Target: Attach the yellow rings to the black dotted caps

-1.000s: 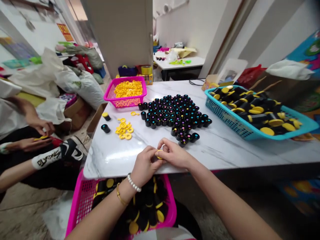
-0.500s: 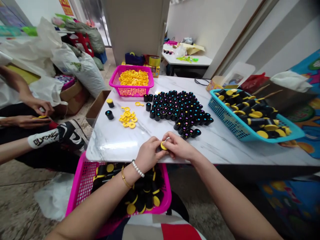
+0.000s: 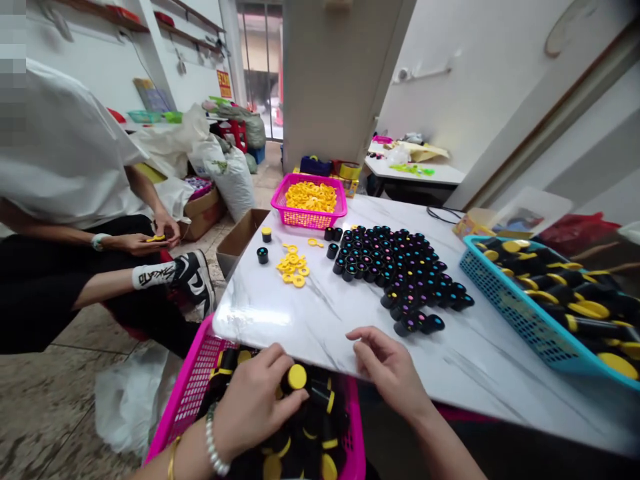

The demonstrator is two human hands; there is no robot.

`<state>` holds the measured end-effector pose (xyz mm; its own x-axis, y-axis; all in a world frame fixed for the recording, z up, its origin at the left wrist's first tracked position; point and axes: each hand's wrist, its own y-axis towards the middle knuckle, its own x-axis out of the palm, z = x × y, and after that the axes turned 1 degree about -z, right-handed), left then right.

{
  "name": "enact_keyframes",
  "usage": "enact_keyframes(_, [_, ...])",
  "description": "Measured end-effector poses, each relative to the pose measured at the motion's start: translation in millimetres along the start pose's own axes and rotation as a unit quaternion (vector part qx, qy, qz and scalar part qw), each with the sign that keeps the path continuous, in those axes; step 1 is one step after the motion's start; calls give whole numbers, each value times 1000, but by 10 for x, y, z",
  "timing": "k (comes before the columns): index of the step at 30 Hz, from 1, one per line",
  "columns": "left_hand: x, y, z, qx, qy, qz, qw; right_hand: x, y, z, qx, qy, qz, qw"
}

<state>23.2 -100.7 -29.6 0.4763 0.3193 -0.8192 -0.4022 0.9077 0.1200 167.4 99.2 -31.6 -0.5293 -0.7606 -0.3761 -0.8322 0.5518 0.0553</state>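
Observation:
My left hand [image 3: 260, 400] reaches over a pink basket [image 3: 359, 427] below the table edge. Between its thumb and fingers sits a small black cylinder with a yellow cap [image 3: 297, 377]. More black cylinders with yellow ends [image 3: 320, 397] lie in that basket, partly hidden by my hand. Over the table's front edge, my right hand [image 3: 385, 363] is empty, its fingers loosely bent and apart. The nearest things beyond it are black cylinders with coloured dots on top [image 3: 400, 267], standing upright in a dense group. Loose yellow ring pieces [image 3: 294, 265] lie left of them.
A pink basket of yellow rings [image 3: 309, 200] stands at the table's back. A blue basket [image 3: 520, 327] of capped cylinders is at right. Two single cylinders [image 3: 263, 255] stand near the left edge. A seated co-worker [image 3: 75, 173] handles a yellow piece at left.
My hands have parted. The left has gone down over the pink basket with the capped cylinder; the right has let go and stays above the table edge. The view has tilted up and left.

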Motion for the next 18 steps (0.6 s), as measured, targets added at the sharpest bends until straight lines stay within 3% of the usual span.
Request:
enact_keyframes(3, [-158,80,-176,-5,-1,54,999,104,211,-112,-43,-97,5,994])
enact_keyframes(7, [-249,448,-321,-2,-5,128,992,310,603,-216,-89,-182,-10,979])
enact_keyframes(10, [-167,668,-385,1,6,124,992,475,955,-305,-129,-287,13,949])
enact_keyframes(13, [-35,728,-409,6,45,123,991,606,1235,-388,-128,-382,26,915])
enact_keyframes(18, [-3,675,-479,26,9,124,992,693,1308,-407,-117,-418,-10,901])
